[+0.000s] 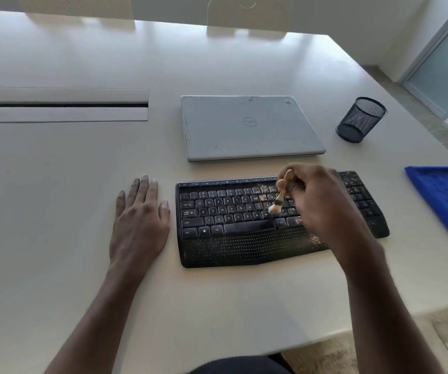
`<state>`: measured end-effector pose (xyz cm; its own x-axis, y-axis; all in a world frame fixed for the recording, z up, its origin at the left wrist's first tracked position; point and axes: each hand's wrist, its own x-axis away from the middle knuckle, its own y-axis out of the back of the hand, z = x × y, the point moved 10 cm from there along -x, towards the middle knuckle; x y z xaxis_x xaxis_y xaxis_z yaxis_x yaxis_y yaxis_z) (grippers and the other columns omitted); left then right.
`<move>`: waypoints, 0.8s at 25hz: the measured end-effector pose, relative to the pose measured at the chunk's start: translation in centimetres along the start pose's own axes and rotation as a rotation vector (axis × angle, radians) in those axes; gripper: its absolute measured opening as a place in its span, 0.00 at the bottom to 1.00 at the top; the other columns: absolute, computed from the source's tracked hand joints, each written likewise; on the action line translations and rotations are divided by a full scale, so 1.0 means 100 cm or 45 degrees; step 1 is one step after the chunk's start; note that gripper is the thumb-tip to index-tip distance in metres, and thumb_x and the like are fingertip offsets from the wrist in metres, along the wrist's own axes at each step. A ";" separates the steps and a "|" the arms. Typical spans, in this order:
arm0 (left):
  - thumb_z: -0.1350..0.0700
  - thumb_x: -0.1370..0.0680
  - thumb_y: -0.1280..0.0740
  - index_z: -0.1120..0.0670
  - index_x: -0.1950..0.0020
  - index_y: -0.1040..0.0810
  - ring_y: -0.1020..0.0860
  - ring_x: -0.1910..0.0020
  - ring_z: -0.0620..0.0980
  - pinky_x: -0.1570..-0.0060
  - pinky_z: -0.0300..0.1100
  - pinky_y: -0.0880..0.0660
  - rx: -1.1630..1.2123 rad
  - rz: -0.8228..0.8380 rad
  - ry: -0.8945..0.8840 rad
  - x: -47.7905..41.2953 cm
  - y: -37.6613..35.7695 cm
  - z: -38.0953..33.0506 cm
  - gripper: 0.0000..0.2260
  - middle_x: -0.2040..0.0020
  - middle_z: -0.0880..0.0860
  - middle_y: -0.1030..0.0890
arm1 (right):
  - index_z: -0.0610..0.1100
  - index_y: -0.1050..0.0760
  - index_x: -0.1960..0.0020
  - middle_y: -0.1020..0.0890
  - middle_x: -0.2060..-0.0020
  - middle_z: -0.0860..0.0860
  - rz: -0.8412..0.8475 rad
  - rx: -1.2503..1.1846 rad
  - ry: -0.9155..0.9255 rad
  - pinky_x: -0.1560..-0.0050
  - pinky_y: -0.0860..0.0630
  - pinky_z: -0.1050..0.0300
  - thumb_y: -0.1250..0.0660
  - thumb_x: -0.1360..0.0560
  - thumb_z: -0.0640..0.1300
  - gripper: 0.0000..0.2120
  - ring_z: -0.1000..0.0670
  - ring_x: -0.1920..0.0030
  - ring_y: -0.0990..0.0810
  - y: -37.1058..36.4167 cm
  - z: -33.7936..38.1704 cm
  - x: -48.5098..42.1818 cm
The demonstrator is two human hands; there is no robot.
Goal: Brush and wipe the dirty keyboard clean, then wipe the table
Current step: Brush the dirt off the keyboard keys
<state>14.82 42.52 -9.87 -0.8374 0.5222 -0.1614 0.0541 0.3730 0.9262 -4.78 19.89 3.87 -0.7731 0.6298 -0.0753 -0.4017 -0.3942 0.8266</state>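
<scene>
left hand (139, 220) lies flat, fingers spread, palm down; right hand (314, 201) curled in a closed grip, forearm raised.

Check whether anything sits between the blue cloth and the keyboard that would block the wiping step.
Nothing visible does. The blue cloth lies flat to the right of the keyboard, with only bare table between them. The right hand holds the brush over the keys; the left hand rests flat beside the keyboard.

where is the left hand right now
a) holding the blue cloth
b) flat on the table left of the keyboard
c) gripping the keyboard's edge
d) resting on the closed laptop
b: the left hand lies palm down, fingers spread, on the table just left of the keyboard, apart from it, while the right hand works the brush.
</scene>
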 end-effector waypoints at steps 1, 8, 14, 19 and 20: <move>0.52 0.14 0.42 0.57 0.17 0.38 0.44 0.16 0.53 0.17 0.52 0.52 0.000 -0.001 0.002 0.000 0.000 0.000 0.26 0.16 0.57 0.39 | 0.48 0.17 0.50 0.19 0.62 0.58 -0.062 0.014 -0.003 0.71 0.32 0.76 0.31 0.19 0.41 0.05 0.66 0.67 0.21 0.008 -0.001 -0.005; 0.52 0.14 0.42 0.57 0.17 0.38 0.44 0.16 0.52 0.17 0.53 0.51 0.002 0.004 -0.006 0.000 -0.002 0.002 0.26 0.16 0.56 0.40 | 0.49 0.17 0.48 0.19 0.60 0.63 0.074 -0.140 0.094 0.56 0.24 0.75 0.30 0.20 0.39 0.06 0.66 0.57 0.19 -0.022 0.026 -0.037; 0.48 0.16 0.49 0.57 0.17 0.37 0.43 0.16 0.52 0.17 0.54 0.50 0.003 0.000 -0.011 -0.001 -0.005 0.004 0.28 0.16 0.56 0.39 | 0.48 0.17 0.48 0.18 0.58 0.56 -0.055 -0.017 -0.071 0.64 0.29 0.75 0.32 0.18 0.40 0.06 0.65 0.60 0.21 -0.002 0.001 -0.044; 0.46 0.17 0.51 0.57 0.17 0.38 0.45 0.16 0.51 0.17 0.53 0.51 -0.009 0.009 -0.019 -0.001 -0.006 0.004 0.30 0.16 0.56 0.40 | 0.48 0.16 0.47 0.18 0.59 0.62 0.028 -0.197 0.090 0.57 0.26 0.78 0.30 0.20 0.39 0.06 0.67 0.59 0.19 -0.014 0.030 -0.063; 0.46 0.17 0.51 0.57 0.17 0.38 0.45 0.16 0.51 0.17 0.53 0.51 -0.007 0.009 -0.019 -0.001 -0.006 0.004 0.30 0.16 0.55 0.40 | 0.48 0.16 0.47 0.18 0.59 0.62 0.105 -0.208 0.119 0.55 0.24 0.76 0.30 0.21 0.39 0.07 0.66 0.58 0.18 -0.025 0.035 -0.065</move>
<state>15.07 42.53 -10.53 -0.8286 0.5364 -0.1601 0.0567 0.3650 0.9293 3.03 19.13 4.27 -0.8459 0.5288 -0.0690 -0.4034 -0.5500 0.7312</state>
